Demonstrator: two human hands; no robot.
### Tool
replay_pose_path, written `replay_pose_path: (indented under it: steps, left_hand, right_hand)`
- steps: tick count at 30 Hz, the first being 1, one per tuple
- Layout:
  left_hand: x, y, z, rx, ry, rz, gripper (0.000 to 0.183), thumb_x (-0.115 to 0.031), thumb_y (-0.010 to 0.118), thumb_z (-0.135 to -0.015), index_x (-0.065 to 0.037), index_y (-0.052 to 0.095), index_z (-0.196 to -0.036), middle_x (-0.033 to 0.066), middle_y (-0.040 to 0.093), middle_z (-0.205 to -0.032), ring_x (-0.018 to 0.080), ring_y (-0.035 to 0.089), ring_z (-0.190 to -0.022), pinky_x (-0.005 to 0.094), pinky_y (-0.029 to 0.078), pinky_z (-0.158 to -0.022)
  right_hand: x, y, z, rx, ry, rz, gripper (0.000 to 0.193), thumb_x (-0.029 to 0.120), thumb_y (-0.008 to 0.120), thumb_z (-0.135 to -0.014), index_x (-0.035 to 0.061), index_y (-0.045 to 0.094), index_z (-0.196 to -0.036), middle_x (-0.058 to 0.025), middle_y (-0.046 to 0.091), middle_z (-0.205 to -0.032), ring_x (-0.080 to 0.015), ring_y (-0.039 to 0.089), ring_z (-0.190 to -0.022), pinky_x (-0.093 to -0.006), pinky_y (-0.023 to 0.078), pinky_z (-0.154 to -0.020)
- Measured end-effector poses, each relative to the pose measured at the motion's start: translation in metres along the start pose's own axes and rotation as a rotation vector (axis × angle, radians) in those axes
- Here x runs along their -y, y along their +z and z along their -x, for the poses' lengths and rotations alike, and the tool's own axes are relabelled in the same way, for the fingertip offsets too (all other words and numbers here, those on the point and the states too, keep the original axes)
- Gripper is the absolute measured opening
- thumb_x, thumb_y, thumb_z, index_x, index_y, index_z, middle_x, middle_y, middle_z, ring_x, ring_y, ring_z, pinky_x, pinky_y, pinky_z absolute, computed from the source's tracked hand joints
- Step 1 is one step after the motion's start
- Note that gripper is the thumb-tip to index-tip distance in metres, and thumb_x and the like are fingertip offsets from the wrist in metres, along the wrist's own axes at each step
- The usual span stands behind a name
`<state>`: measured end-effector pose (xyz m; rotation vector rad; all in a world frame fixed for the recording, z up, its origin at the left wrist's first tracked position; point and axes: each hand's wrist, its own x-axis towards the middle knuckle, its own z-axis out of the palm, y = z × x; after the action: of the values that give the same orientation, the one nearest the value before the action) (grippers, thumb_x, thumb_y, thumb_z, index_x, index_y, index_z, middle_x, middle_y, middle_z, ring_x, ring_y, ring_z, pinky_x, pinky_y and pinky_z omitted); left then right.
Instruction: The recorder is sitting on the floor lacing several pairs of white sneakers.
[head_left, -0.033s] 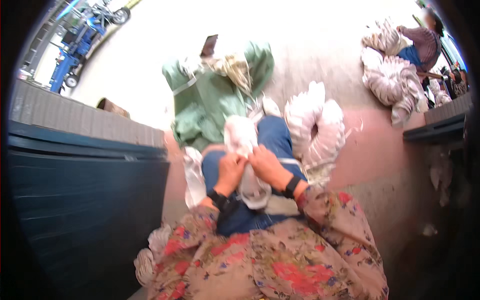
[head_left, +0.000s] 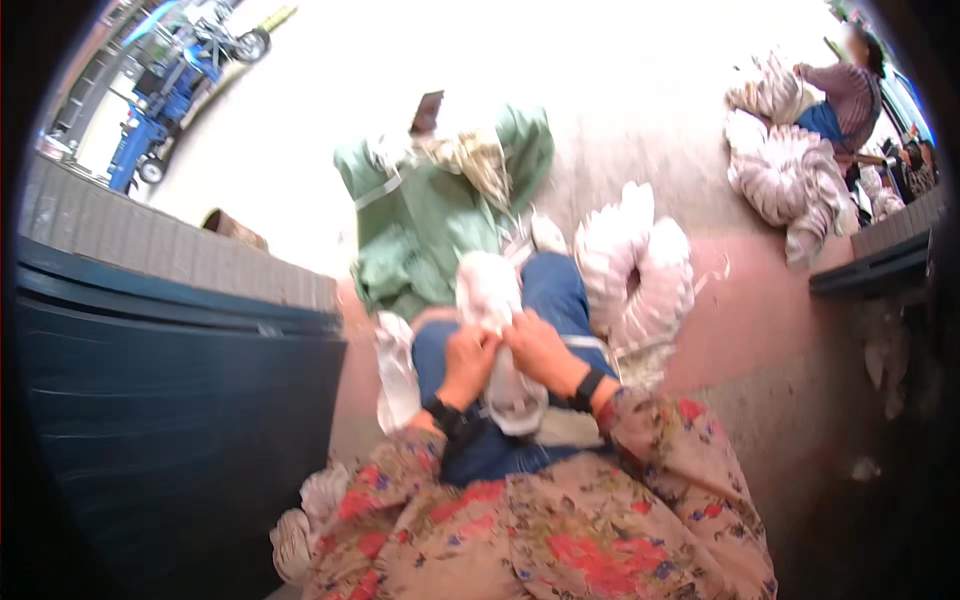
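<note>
A white cloth piece [head_left: 490,285], soft and tube-like, lies lengthwise over my lap between my blue-trousered knees; I cannot tell its exact kind. My left hand [head_left: 470,362] pinches its middle from the left. From the right, my right hand [head_left: 540,350] pinches the same spot, its fingertips nearly touching the left ones. What lies between the fingertips is too small to make out. The cloth's near end [head_left: 517,408] spreads below my hands toward my waist. Beside my left knee hangs another white cloth piece [head_left: 397,370].
A green sack [head_left: 430,235] with pale strands on top stands beyond my knees. Right of it lies a ring-shaped white cloth bundle [head_left: 635,275]. Dark blue panels [head_left: 180,400] flank me at left. Another person [head_left: 850,95] sits far right by more bundles [head_left: 785,175]. Blue machinery [head_left: 170,100] stands far left.
The view has shifted slightly, so the scene sits a little lower in the picture. Both hands keep their pinch on the white cloth piece.
</note>
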<state>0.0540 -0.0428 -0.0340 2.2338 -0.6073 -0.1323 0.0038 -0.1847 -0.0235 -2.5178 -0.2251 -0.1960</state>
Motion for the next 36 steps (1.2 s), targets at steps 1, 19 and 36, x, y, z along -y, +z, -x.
replay_pose_path:
  steps: [1,19,36]
  left_hand:
    - [-0.001,0.004,0.003,0.001,0.011,0.012,0.016,-0.014,0.064,-0.074,-0.001,0.059,-0.067,0.0173,0.058,-0.069,0.0332,0.057,-0.064,0.0400,0.044,-0.057]
    - [0.006,-0.006,0.011,0.011,0.018,0.097,0.017,-0.014,0.066,-0.072,-0.002,0.062,-0.082,0.0137,0.060,-0.079,0.0286,0.059,-0.070,0.0348,0.047,-0.063]
    - [0.013,-0.002,0.012,-0.015,0.141,0.022,0.017,-0.013,0.065,-0.073,-0.001,0.062,-0.085,0.0146,0.059,-0.079,0.0307,0.057,-0.072,0.0357,0.046,-0.063]
  right_hand:
    - [-0.002,0.001,0.003,-0.036,0.033,-0.061,0.015,-0.003,0.052,-0.063,0.0024,0.054,-0.076,-0.0152,0.050,-0.079,-0.0324,0.049,-0.080,-0.0400,0.043,-0.066]
    - [-0.008,-0.001,-0.012,0.165,0.171,-0.191,0.012,0.010,0.054,-0.073,0.0017,0.059,-0.079,-0.0175,0.059,-0.077,-0.0357,0.056,-0.077,-0.0429,0.044,-0.068]
    - [0.003,0.016,-0.002,-0.001,0.306,-0.307,0.011,0.008,0.053,-0.073,0.0026,0.057,-0.082,-0.0197,0.059,-0.078,-0.0377,0.057,-0.075,-0.0458,0.045,-0.065]
